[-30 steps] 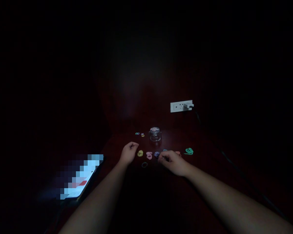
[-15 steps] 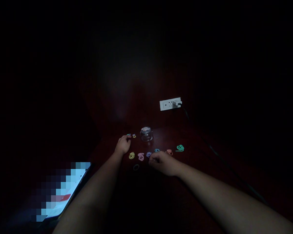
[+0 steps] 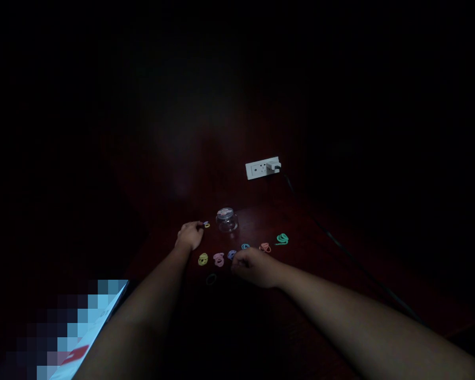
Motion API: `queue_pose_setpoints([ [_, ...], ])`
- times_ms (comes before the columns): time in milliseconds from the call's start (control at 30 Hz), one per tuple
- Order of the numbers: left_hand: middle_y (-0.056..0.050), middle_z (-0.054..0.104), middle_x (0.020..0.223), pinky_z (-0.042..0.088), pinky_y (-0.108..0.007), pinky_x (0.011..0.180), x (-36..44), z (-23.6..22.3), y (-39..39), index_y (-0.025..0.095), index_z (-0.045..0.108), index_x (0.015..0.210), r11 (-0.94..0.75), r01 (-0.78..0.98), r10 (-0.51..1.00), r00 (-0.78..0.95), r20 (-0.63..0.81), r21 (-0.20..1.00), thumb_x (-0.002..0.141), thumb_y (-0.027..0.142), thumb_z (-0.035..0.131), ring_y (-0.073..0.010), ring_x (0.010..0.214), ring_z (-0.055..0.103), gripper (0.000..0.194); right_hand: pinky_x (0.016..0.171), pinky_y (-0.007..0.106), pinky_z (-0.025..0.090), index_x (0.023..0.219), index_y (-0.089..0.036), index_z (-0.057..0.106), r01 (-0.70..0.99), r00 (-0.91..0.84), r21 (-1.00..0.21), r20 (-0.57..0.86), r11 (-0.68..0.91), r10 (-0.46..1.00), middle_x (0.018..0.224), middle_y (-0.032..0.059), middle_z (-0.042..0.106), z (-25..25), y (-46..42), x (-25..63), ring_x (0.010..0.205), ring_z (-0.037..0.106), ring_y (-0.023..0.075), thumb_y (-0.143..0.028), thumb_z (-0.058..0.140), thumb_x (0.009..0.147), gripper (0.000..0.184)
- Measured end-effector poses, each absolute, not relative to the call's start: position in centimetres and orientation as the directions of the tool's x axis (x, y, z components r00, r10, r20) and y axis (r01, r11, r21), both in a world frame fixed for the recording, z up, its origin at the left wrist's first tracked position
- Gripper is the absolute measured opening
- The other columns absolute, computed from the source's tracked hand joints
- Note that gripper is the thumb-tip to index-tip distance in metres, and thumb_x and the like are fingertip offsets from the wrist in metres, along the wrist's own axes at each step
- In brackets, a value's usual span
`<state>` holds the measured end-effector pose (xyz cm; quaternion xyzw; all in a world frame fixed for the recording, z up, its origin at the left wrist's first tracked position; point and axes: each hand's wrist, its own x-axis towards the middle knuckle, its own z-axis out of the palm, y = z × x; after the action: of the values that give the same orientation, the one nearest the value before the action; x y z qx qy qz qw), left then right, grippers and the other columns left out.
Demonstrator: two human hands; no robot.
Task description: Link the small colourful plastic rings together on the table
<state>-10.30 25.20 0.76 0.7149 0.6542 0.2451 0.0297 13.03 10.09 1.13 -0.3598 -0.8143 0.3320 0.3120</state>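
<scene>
Small coloured elastic bands lie in a row of little piles on the dark table: yellow, pink, purple-blue, light blue, orange and green. My left hand rests farther back, fingers stretched toward a small lilac-and-yellow band group; part of its fingers is hidden. My right hand hovers by the purple-blue pile, its fingers curled into a pinch; whatever they hold is too dark to make out. Nearer me lies a single dark band.
A lidded clear jar stands behind the row. On the wall is a white socket with a plug, and a dark cable runs down the right. A lit screen, partly blurred out, lies at lower left.
My left hand has reached back and left, now covering the green-purple bands at the back. My right hand keeps its curled pose near the purple-blue pile. The whole view has shifted rightward.
</scene>
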Motion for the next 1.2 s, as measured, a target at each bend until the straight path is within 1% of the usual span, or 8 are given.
queue_pose_setpoints([
  [133,-0.007,0.063,0.104,0.038,-0.028,0.087,-10.4,0.9,24.7,0.022,0.062,0.099,-0.165,0.913,0.941,0.031,0.338,0.374,0.072,0.027,0.050,-0.0206,0.099,0.054,0.030,0.045,0.017,0.030,0.067,-0.013,0.054,0.375,-0.553,-0.766,0.268,0.522,0.789,0.057,-0.0031,0.047,1.3,10.1,13.0,0.051,0.039,0.0059,-0.026,0.046,0.077,0.018],
  [267,-0.006,0.067,0.090,0.043,-0.025,0.072,-10.6,1.0,24.4,0.022,0.063,0.091,-0.129,0.908,0.940,-0.016,0.341,0.398,0.072,0.030,0.051,-0.0172,0.078,0.060,0.023,0.045,0.017,0.028,0.066,-0.014,0.053,0.387,-0.546,-0.747,0.286,0.540,0.787,0.055,-0.0039,0.045,1.5,10.0,13.1,0.050,0.038,0.0055,-0.026,0.046,0.077,0.018],
  [467,-0.006,0.066,0.087,0.042,-0.028,0.072,-10.6,1.1,24.3,0.020,0.061,0.082,-0.147,0.896,0.917,-0.035,0.397,0.419,0.074,0.034,0.051,-0.0185,0.077,0.058,0.018,0.044,0.017,0.027,0.064,-0.013,0.054,0.404,-0.538,-0.744,0.278,0.532,0.796,0.054,-0.0041,0.046,1.7,10.0,13.1,0.048,0.037,0.0050,-0.025,0.047,0.076,0.018],
  [633,-0.006,0.062,0.100,0.039,-0.028,0.086,-10.3,1.6,23.6,0.018,0.055,0.085,-0.222,0.865,0.858,-0.046,0.512,0.450,0.078,0.028,0.045,-0.0181,0.095,0.055,0.015,0.044,0.017,0.028,0.065,-0.013,0.054,0.405,-0.540,-0.750,0.265,0.523,0.799,0.054,-0.0038,0.046,1.5,10.1,13.0,0.048,0.037,0.0052,-0.027,0.046,0.077,0.020],
  [733,-0.008,0.060,0.101,0.038,-0.029,0.089,-10.2,1.9,22.5,0.017,0.052,0.087,-0.233,0.846,0.813,-0.101,0.573,0.479,0.079,0.027,0.043,-0.0181,0.097,0.053,0.016,0.044,0.017,0.028,0.065,-0.014,0.054,0.394,-0.546,-0.756,0.265,0.523,0.795,0.055,-0.0037,0.047,1.5,10.1,13.0,0.048,0.038,0.0054,-0.027,0.046,0.076,0.019],
  [900,-0.007,0.060,0.090,0.045,-0.028,0.076,-9.9,2.2,19.1,0.017,0.050,0.090,-0.207,0.809,0.764,-0.218,0.608,0.550,0.081,0.032,0.039,-0.0170,0.081,0.057,0.021,0.044,0.017,0.027,0.065,-0.014,0.054,0.385,-0.553,-0.776,0.239,0.499,0.799,0.053,-0.0042,0.046,1.5,10.0,12.9,0.047,0.037,0.0052,-0.025,0.047,0.076,0.017],
  [967,-0.005,0.060,0.086,0.046,-0.027,0.072,-9.6,2.4,17.2,0.017,0.050,0.089,-0.248,0.723,0.761,-0.267,0.591,0.645,0.079,0.034,0.042,-0.0157,0.077,0.057,0.021,0.043,0.018,0.026,0.065,-0.014,0.054,0.397,-0.544,-0.767,0.246,0.505,0.802,0.053,-0.0045,0.045,1.5,10.0,12.8,0.047,0.036,0.0054,-0.026,0.048,0.075,0.017],
  [1200,-0.003,0.060,0.082,0.047,-0.023,0.071,-6.2,4.0,10.2,0.018,0.054,0.086,-0.478,0.610,0.784,-0.028,0.620,0.632,0.077,0.036,0.049,-0.0134,0.076,0.058,0.020,0.046,0.018,0.028,0.072,-0.013,0.054,0.243,-0.530,-0.828,0.322,0.505,0.785,0.056,-0.0044,0.044,1.2,10.3,12.7,0.050,0.038,0.0060,-0.024,0.051,0.074,0.011],
])
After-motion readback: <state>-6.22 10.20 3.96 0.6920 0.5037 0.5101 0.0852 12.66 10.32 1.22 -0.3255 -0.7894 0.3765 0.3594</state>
